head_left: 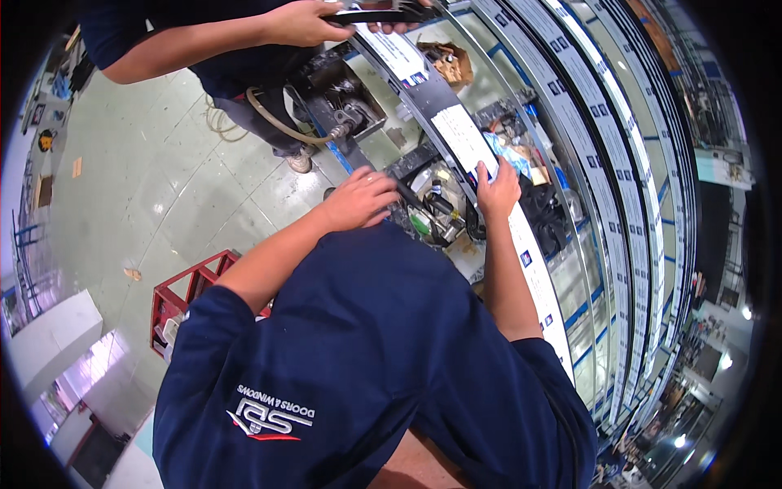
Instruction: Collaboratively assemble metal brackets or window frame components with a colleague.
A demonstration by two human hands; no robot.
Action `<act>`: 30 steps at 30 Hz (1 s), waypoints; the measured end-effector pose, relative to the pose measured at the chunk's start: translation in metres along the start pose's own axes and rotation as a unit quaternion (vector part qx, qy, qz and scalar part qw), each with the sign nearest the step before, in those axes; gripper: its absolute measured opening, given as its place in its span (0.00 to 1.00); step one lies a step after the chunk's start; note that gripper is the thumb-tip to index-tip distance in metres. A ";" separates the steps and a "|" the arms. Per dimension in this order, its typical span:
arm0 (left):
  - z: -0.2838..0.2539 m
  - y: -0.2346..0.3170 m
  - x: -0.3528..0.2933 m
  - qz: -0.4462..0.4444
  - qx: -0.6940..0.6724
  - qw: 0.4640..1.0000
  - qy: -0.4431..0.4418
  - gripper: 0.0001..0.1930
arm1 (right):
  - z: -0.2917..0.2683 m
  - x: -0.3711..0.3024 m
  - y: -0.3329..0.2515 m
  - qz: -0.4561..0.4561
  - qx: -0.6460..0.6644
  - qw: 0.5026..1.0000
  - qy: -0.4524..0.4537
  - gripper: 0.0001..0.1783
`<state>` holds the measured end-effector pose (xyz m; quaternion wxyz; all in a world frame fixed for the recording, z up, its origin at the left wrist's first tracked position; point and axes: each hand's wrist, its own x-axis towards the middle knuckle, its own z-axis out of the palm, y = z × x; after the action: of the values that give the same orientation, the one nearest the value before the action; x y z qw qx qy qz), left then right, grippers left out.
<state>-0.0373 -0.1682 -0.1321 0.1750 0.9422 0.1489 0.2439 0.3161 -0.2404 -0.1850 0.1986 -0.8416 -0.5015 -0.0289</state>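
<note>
A long metal profile (pixel 458 134), covered in white printed film, runs from the top middle to the lower right. My right hand (pixel 498 189) is closed across it, thumb on one side and fingers on the other. My left hand (pixel 363 199) reaches over the front of my dark blue shirt, palm down with fingers outstretched. Its fingertips are beside a black bar-like piece (pixel 407 196), and I cannot make out whether they touch. Below, between my hands, lie several tools (pixel 441 205), partly hidden by the profile and my shirt.
At the top, another person's hand (pixel 305 22) holds a black strip (pixel 371 15). A hose (pixel 269 118) leads to an air tool (pixel 349 118). Several film-covered profiles (pixel 599 130) lie on a rack at right. A red metal frame (pixel 175 297) stands on the floor at left.
</note>
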 end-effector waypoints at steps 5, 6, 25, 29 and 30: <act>0.073 -0.007 0.036 0.033 0.107 0.979 -0.169 0.13 | -0.018 0.037 0.000 0.115 0.197 0.968 -0.102 0.39; 0.085 -0.013 0.042 0.025 0.113 0.969 -0.218 0.14 | -0.029 0.051 -0.024 0.102 0.263 0.954 -0.100 0.37; -0.070 0.035 -0.083 -0.411 -0.121 0.902 0.053 0.18 | 0.039 0.130 -0.315 0.249 0.802 0.380 -0.389 0.47; -0.110 0.063 -0.096 -0.427 -0.149 0.877 0.162 0.15 | 0.055 0.132 -0.338 0.290 0.810 0.384 -0.335 0.39; -0.115 0.068 -0.101 -0.435 -0.156 0.869 0.179 0.15 | 0.053 0.131 -0.342 0.266 0.814 0.398 -0.330 0.39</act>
<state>-0.1676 -0.2362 -0.0515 0.3784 0.6826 0.5327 0.3272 0.0801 0.0312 -0.0964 0.6059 -0.3161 -0.0644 0.7273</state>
